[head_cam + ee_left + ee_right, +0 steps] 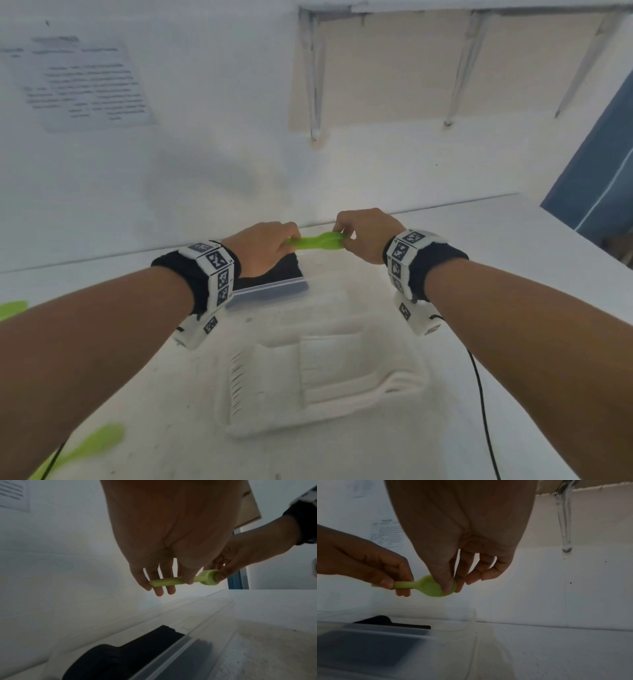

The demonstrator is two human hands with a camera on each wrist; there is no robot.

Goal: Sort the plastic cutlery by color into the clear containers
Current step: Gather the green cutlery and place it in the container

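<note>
While both hands hover above the clear container (270, 291), left hand (262, 248) pinching green spoon (317, 241) handle, right hand (368, 236) pinching its bowl, black cutlery (120, 655) inside.

Open air below both hands; clear container (274, 291) with black cutlery (120, 655) stands underneath.
</note>
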